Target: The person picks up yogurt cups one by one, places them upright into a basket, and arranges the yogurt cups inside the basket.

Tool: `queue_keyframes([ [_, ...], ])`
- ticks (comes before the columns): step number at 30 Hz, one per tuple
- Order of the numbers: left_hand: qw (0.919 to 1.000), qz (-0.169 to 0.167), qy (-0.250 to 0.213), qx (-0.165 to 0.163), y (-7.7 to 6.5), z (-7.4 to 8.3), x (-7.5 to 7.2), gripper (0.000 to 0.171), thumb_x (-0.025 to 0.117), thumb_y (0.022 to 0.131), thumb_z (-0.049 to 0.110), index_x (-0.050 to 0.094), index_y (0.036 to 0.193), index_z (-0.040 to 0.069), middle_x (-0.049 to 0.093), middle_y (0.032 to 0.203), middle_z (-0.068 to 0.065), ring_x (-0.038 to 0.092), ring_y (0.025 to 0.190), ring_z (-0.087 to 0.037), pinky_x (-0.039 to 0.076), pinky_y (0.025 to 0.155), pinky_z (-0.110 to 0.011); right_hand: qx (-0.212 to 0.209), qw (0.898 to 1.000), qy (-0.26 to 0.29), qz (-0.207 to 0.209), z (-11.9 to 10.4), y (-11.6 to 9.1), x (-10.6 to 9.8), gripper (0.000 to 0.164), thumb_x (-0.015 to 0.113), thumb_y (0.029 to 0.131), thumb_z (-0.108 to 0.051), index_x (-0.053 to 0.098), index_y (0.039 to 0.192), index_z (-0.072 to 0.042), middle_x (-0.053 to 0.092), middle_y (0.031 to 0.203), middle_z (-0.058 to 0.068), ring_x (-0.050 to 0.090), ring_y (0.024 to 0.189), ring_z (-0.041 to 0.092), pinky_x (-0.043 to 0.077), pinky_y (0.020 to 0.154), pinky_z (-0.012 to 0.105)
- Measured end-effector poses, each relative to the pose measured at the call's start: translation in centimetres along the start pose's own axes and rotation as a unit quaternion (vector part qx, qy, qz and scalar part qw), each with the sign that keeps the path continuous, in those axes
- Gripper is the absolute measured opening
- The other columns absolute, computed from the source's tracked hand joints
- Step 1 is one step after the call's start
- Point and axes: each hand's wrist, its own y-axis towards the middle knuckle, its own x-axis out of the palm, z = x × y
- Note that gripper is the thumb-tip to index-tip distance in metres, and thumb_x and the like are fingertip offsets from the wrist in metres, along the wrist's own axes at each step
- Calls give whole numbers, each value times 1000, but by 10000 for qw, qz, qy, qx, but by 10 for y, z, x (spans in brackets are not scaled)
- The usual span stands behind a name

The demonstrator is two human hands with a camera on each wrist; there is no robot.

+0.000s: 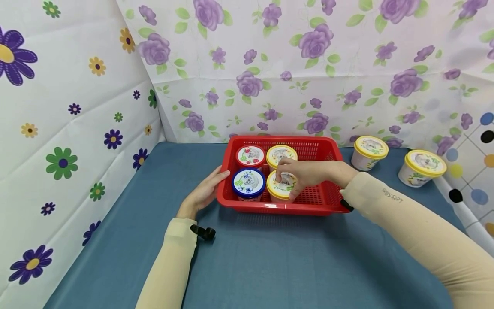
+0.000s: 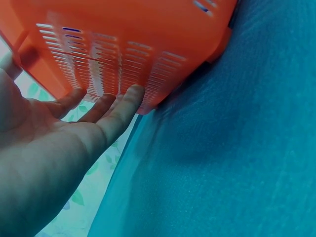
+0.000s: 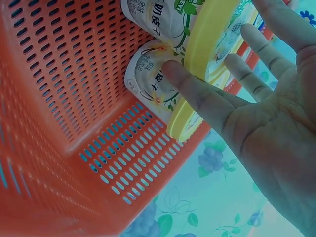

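From my head view, my right hand (image 1: 314, 172) is over the front yellow-lidded tub (image 1: 284, 185) in the red basket (image 1: 278, 209), one finger bent over its lid and the thumb by its near right edge. The trouble I'd expect comes from the wide, smooth lid: pulled up by its rim alone, it could pop loose or slip from my fingertips. A careless sideways nudge could also knock the blue-lidded tub (image 1: 248, 183) just to its left, or the back yellow-lidded tub (image 1: 281, 154) behind it. The red-lidded tub (image 1: 251, 156) stands in the far left corner, out of easy reach of a bump. My left hand (image 1: 206, 189) is at the basket's left end; pushing too hard there could slide the basket. Two more yellow-lidded tubs, one nearer the basket (image 1: 369, 150) and one farther right (image 1: 421, 166), stand outside it on the table (image 1: 270, 257).

At my left wrist, the fingers are spread and fairly straight, tips against the outer slotted wall; the thumb runs up to the rim, its end hidden.

At my right wrist, the fingers are spread too, one across the tubs' sides, others by the lids. Whether they pinch the front tub, I cannot tell.
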Motion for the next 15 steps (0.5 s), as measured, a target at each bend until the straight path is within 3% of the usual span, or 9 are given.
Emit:
queue_keyframes([
  [15, 10000, 2, -5, -1, 2, -1, -1, 72, 53, 107, 45, 19, 167, 22, 49, 154, -13, 58, 129, -24, 50, 108, -41, 138, 9999, 52, -11, -1, 0, -1, 48, 86, 87, -32, 59, 126, -25, 36, 146, 1, 44, 133, 28, 48, 109, 46],
])
